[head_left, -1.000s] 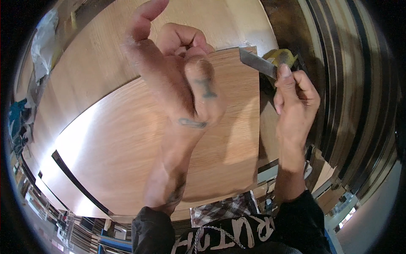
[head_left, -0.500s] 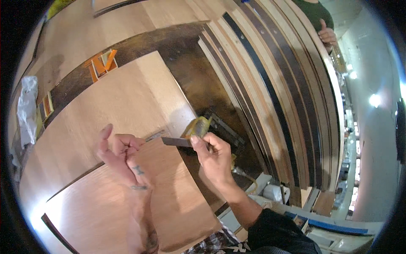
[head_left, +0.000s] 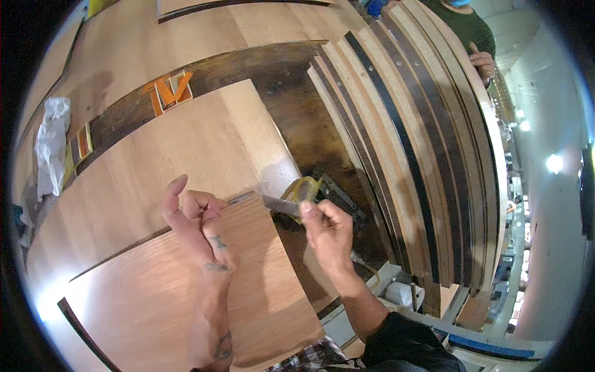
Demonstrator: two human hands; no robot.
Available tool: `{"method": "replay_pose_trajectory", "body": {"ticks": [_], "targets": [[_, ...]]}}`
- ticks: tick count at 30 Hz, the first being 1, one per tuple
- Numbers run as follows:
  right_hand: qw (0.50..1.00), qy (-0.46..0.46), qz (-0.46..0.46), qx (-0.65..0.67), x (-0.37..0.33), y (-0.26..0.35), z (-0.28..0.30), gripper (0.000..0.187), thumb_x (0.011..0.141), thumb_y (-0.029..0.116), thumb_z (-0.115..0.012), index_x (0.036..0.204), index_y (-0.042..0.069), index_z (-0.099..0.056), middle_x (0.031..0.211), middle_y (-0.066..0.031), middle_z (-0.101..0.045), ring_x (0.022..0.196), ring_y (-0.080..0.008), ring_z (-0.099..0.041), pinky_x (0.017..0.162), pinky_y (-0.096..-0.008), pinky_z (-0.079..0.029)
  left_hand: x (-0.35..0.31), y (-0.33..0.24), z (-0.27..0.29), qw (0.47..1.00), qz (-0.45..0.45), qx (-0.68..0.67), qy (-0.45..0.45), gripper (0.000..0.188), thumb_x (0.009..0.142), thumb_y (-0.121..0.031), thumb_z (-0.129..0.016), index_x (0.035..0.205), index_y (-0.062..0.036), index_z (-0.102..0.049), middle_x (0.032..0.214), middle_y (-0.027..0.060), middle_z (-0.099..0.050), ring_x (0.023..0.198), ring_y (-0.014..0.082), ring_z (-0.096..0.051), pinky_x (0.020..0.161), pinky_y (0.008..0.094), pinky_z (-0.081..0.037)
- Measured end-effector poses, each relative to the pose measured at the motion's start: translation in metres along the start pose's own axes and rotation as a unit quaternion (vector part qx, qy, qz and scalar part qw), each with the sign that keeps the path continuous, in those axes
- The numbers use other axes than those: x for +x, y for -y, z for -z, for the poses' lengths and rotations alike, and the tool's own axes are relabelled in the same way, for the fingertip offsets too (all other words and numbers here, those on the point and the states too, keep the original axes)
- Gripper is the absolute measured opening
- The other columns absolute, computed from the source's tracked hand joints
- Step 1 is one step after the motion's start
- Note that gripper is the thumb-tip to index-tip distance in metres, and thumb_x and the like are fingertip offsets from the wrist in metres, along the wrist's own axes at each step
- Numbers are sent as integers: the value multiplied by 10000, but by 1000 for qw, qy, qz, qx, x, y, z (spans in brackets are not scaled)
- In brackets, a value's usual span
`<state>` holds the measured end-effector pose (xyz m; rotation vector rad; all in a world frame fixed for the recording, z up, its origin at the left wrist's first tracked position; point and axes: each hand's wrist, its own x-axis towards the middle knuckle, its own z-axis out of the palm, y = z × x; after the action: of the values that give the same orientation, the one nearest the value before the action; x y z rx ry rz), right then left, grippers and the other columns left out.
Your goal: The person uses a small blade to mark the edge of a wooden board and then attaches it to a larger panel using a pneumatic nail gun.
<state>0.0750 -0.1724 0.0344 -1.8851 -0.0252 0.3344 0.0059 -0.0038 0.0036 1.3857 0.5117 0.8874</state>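
Note:
My right hand (head_left: 331, 235) is closed on a thin, flat grey strip-like tool (head_left: 280, 205), its thumb pressed on top. The tool's free end points left, close to the corner of the near wooden panel (head_left: 260, 279). My left hand (head_left: 195, 214) hovers at that panel's far edge, one digit raised and the others loosely bent; I see nothing in it. Past the near panel lies another wooden panel (head_left: 204, 136). Behind my right hand are a yellow looped thing (head_left: 304, 186) and a dark metal tool (head_left: 341, 192), partly hidden.
On the right stands a stack of boards (head_left: 396, 124) on edge. Small orange and pale pieces (head_left: 173, 90) and a crumpled plastic bag (head_left: 52, 146) lie to the left. A white roll (head_left: 403, 294) sits near right. Another person's hand (head_left: 482, 62) shows beyond the stack.
The view has shifted, so things sit slightly right and lower. The grey tool has tilted, showing more of its flat face. My left hand keeps about the same pose.

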Motion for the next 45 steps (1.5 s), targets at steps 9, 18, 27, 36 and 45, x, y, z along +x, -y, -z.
{"method": "replay_pose_trajectory", "body": {"ticks": [9,18,27,36,45], "targets": [[992,-25,-35,116,-1,29,25,357,965,284,-699,710,67,-574,545,38,-477,441,-37,-387,399,-223,-264,3,0,-14,999,-27,-18,5,529,999,-253,-431,1395,67,-288,779,31,-446,723,132,-429,697,294,-405],[990,94,-79,61,6,10,-17,310,976,221,-684,735,47,-594,547,54,-459,462,-23,-380,425,-220,-255,7,5,1,999,-52,12,13,646,1015,-406,-496,1402,58,-268,727,13,-430,657,95,-392,610,246,-326],[995,38,-71,50,-2,6,-18,313,970,240,-695,750,34,-611,521,59,-447,440,-20,-386,415,-215,-262,7,6,-4,999,-31,-31,5,686,985,-422,-543,1411,10,-224,731,13,-433,672,94,-421,654,252,-350],[994,18,-107,29,2,10,-18,278,969,188,-686,751,25,-633,582,55,-493,487,-18,-392,438,-232,-265,5,13,-3,999,-52,-9,4,604,982,-277,-520,1405,48,-236,731,19,-473,671,89,-446,679,242,-365],[999,0,36,-38,12,-5,-32,213,968,170,-680,795,47,-663,573,58,-500,466,2,-389,409,-210,-240,8,5,-7,998,-45,-47,-1,555,912,-121,-458,1405,35,-256,731,34,-482,677,95,-457,674,239,-360]]}}
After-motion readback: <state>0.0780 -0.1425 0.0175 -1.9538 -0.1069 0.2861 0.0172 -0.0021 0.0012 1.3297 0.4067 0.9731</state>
